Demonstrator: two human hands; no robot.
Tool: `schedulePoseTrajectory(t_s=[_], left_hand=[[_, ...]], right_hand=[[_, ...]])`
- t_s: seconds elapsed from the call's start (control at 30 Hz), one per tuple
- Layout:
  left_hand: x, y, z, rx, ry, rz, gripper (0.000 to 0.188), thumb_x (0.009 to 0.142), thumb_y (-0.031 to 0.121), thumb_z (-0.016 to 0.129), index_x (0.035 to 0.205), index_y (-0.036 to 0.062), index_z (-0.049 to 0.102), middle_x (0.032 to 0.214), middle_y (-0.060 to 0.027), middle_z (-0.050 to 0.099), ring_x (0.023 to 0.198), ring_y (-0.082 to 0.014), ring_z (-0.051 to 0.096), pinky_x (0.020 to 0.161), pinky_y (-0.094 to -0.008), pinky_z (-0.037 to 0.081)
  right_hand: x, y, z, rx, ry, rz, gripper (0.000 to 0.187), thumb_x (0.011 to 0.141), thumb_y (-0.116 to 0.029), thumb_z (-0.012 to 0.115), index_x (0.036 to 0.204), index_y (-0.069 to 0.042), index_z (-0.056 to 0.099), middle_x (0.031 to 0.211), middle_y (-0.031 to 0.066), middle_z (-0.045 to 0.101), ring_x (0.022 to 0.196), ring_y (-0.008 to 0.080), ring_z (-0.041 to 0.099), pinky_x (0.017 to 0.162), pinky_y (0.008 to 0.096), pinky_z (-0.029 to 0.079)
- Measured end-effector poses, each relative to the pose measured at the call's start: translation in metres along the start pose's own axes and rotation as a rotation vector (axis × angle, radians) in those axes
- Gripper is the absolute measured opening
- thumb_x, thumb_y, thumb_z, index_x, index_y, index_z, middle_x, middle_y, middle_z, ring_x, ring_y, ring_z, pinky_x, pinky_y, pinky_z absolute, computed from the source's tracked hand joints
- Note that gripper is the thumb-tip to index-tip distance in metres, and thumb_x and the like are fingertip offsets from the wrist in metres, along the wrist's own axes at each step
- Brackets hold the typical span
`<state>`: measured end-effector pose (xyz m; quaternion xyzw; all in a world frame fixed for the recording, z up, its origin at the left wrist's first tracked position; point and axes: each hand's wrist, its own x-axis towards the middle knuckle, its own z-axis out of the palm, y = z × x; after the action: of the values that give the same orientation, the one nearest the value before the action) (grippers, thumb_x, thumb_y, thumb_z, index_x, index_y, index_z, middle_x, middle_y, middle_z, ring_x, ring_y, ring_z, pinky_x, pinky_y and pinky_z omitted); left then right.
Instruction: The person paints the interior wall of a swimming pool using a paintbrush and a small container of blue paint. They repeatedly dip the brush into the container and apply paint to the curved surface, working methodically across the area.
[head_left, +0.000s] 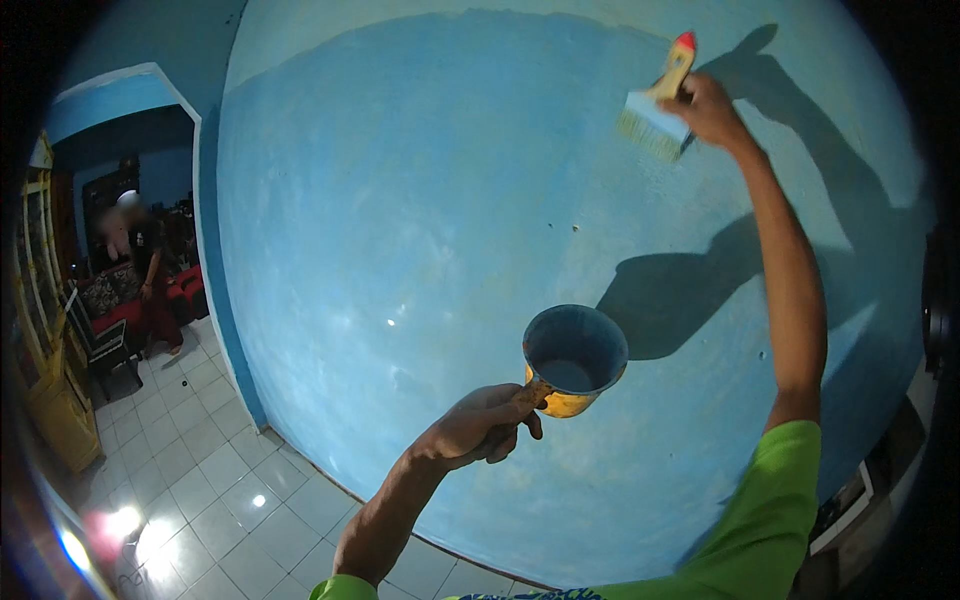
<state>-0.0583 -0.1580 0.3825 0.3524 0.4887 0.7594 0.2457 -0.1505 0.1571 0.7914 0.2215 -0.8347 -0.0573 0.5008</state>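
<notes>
My right hand (712,112) is raised at the upper right, closed round a wide paintbrush (655,122). The brush has a wooden handle with a red tip, which points up, and its pale bristles hang down and left against the wall. Lower and nearer, my left hand (487,425) grips the handle of a dipper (575,362), yellow-orange outside and blue-grey inside. The dipper is held roughly upright, its mouth toward me; how much paint it holds I cannot tell. Behind both stands the blue wall (400,200), with a paler band along its top.
A doorway (190,105) opens at the left, where a person (145,250) stands near a red sofa (190,290). A yellow cabinet (60,410) stands at the far left, above white floor tiles (220,470). Dark shadows of my arms fall on the wall.
</notes>
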Motion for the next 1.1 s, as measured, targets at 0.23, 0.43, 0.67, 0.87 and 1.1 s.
schedulePoseTrajectory(t_s=[0.23, 0.43, 0.67, 0.87, 1.1], left_hand=[[-0.005, -0.006, -0.006, -0.006, 0.090, -0.056, 0.051, 0.108, 0.041, 0.051, 0.115, -0.0094, 0.057, 0.086, -0.0083, 0.062, 0.045, -0.0041, 0.048, 0.039, -0.0206, 0.038], [-0.001, -0.008, -0.007, -0.093, 0.095, -0.055, 0.049, 0.108, 0.040, 0.052, 0.113, -0.0090, 0.057, 0.077, -0.0055, 0.060, 0.044, -0.0041, 0.047, 0.039, -0.0209, 0.037], [0.011, -0.024, -0.023, -0.128, 0.005, -0.104, 0.039, 0.105, 0.029, 0.058, 0.126, -0.0044, 0.058, 0.093, -0.0115, 0.067, 0.047, -0.0047, 0.052, 0.038, -0.0206, 0.041], [0.014, -0.033, -0.029, -0.139, 0.004, -0.106, 0.040, 0.106, 0.029, 0.058, 0.126, -0.0050, 0.057, 0.094, -0.0115, 0.068, 0.049, -0.0046, 0.055, 0.039, -0.0197, 0.042], [0.013, -0.025, -0.030, -0.092, 0.008, -0.111, 0.041, 0.106, 0.031, 0.058, 0.127, -0.0039, 0.058, 0.096, -0.0116, 0.068, 0.048, -0.0053, 0.053, 0.039, -0.0198, 0.041]], right_hand=[[-0.032, -0.036, 0.040, -0.497, 0.250, -0.428, 0.022, 0.095, -0.011, 0.066, 0.117, -0.014, 0.068, 0.112, 0.0065, 0.070, 0.102, 0.0249, 0.068, 0.090, 0.0398, 0.058], [-0.131, -0.072, 0.081, -0.126, -0.007, -0.471, 0.030, 0.092, -0.013, 0.070, 0.121, -0.011, 0.067, 0.101, 0.0079, 0.068, 0.096, 0.0272, 0.067, 0.083, 0.0435, 0.058], [-0.023, 0.005, 0.035, -0.276, 0.094, 0.023, 0.029, 0.097, -0.029, 0.071, 0.110, -0.003, 0.071, 0.101, 0.0115, 0.073, 0.084, 0.0229, 0.071, 0.075, 0.0381, 0.057], [-0.080, -0.002, 0.078, -0.618, 0.303, -0.549, 0.036, 0.085, -0.003, 0.070, 0.119, -0.014, 0.069, 0.102, 0.0056, 0.065, 0.093, 0.0273, 0.062, 0.077, 0.0411, 0.058], [-0.148, -0.060, 0.063, -0.007, -0.087, -0.344, 0.026, 0.092, -0.019, 0.074, 0.115, -0.007, 0.069, 0.100, 0.0096, 0.071, 0.098, 0.0254, 0.069, 0.083, 0.0387, 0.058]])
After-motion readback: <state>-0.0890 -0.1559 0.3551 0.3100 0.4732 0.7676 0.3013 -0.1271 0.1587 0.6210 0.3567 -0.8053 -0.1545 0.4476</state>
